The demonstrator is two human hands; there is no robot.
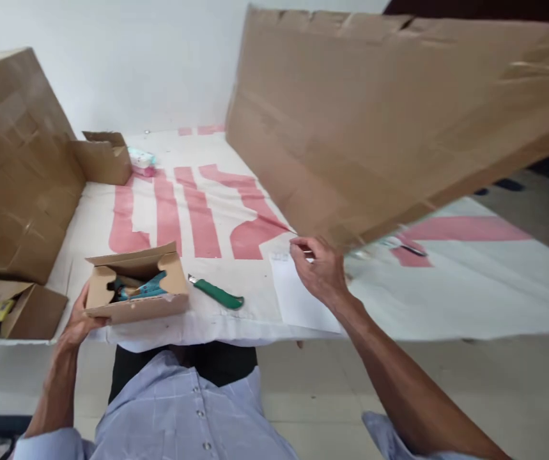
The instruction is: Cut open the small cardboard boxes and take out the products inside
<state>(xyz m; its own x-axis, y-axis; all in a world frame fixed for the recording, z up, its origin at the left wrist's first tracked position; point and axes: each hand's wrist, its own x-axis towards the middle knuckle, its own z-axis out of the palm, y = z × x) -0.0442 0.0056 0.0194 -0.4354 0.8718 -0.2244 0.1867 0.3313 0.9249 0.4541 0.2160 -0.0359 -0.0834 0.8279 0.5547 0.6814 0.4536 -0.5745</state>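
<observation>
An open small cardboard box [142,310] with blue packets [147,287] inside stands near the table's front edge. My left hand [82,319] grips its left end. To the right of the box lies a green utility knife [219,294] with its metal tip toward the box. My right hand [319,265] is closed in a pinch above a white paper sheet [298,297], by the lower corner of a large cardboard box [389,121]. What its fingertips hold is too small to name.
A big taped carton [20,160] stands at the left. In front of it is an open box [39,313] with a yellow packet. A small carton [106,160] and a wrapped pack [142,161] sit further back. A dark pen-like object [413,250] lies on the right.
</observation>
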